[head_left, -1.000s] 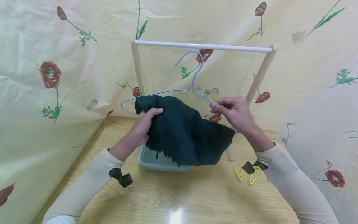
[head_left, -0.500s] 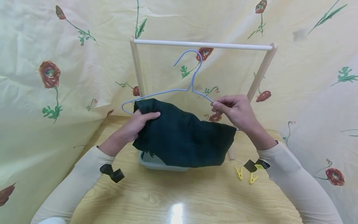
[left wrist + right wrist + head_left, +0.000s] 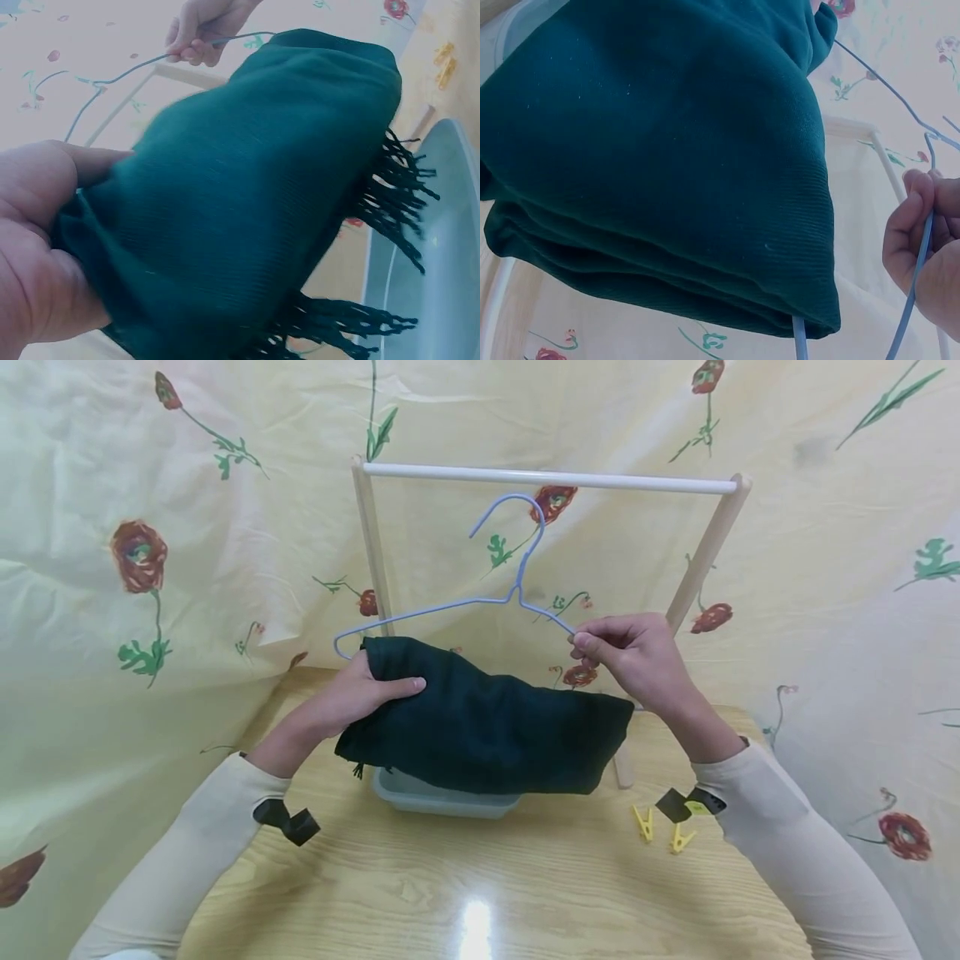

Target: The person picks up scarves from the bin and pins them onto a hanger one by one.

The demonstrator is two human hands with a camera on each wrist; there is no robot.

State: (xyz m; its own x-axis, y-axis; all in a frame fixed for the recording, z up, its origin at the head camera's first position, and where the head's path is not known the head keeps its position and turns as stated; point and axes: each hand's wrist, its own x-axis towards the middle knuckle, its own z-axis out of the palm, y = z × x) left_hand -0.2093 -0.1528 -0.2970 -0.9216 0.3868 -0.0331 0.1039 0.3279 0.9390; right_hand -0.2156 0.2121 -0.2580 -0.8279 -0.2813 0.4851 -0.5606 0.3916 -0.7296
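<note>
Head view: we judge the draping step is in hand, our green cloth (image 3: 487, 731) folded over the hanger (image 3: 519, 583).
Next move: probably calls for us to smooth the folds along the hanger.
Left hand (image 3: 356, 693): thumb in front, gripping the green cloth's left end.
Right hand (image 3: 636, 660): pinching the hanger's sloping side, just above the green cloth, apart from it.

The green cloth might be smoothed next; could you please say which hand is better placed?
Probably the left hand: it grips the green cloth, while the right hand pinches the hanger.
</note>
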